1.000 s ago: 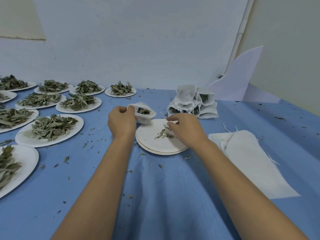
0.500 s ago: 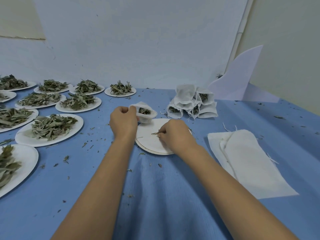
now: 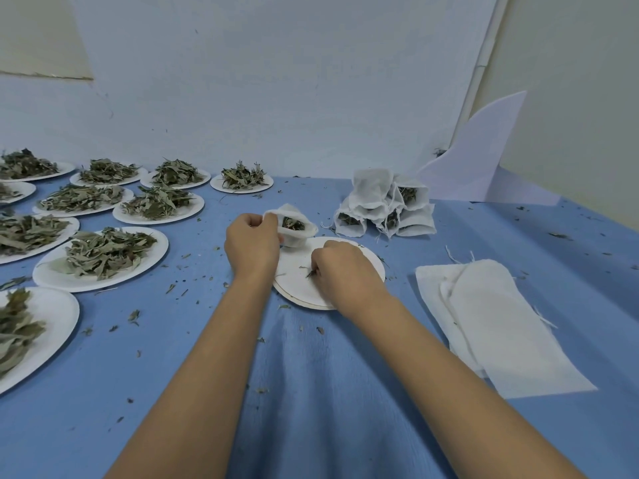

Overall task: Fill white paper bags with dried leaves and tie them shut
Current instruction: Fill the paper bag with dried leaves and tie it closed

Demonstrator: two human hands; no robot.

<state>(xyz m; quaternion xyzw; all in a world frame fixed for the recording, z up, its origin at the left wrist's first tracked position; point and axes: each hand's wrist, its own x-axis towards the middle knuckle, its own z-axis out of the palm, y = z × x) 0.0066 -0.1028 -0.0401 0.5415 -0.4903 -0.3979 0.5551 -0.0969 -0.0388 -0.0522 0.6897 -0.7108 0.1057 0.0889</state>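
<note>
**Blue table, one bag held open beside a nearly bare plate**

Blue cloth [image 3: 311, 392] covers the table and is speckled with leaf crumbs; a pale wall stands behind it. The left hand [image 3: 252, 247] has its fingers curled round the rim of a white paper bag [image 3: 294, 226] and holds its mouth open. Dark dried leaves show inside. The bag sits at the far left edge of a white paper plate [image 3: 297, 288] in the middle of the table. The right hand [image 3: 345, 271] rests on that plate, fingers bent inward, pinching a few leaf scraps [image 3: 311, 273] at its fingertips.

Beyond the plate to the right lies a pile of filled bags [image 3: 383, 205], some with leaves showing at their mouths. Flat empty bags [image 3: 491, 323] are stacked near the right forearm. Plates heaped with leaves [image 3: 103, 257] crowd the left side of the table. A white card [image 3: 484, 160] leans in the far right corner.
</note>
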